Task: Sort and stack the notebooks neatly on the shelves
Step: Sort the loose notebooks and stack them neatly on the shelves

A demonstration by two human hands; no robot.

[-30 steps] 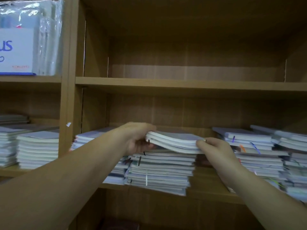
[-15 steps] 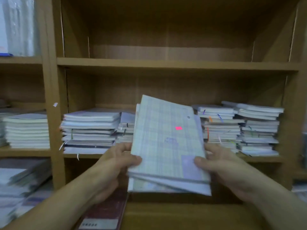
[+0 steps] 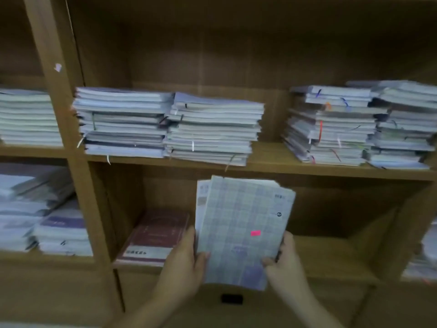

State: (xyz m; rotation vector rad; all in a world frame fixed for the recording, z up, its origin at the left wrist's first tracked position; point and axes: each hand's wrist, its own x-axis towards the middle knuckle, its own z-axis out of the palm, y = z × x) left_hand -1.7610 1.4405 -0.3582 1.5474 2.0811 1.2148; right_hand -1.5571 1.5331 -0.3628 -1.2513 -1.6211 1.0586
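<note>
I hold a small bundle of grid-covered notebooks [image 3: 243,230] upright before the lower shelf [image 3: 331,261], my left hand [image 3: 186,261] gripping its left edge, my right hand [image 3: 283,261] pinching its right edge; a maroon book [image 3: 153,235] lies at the shelf's left end

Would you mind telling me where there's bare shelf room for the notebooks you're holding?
The lower shelf is bare right of the maroon book. On the middle shelf only a narrow gap separates the left pair of stacks from the right pair; elsewhere it is crowded.
</note>
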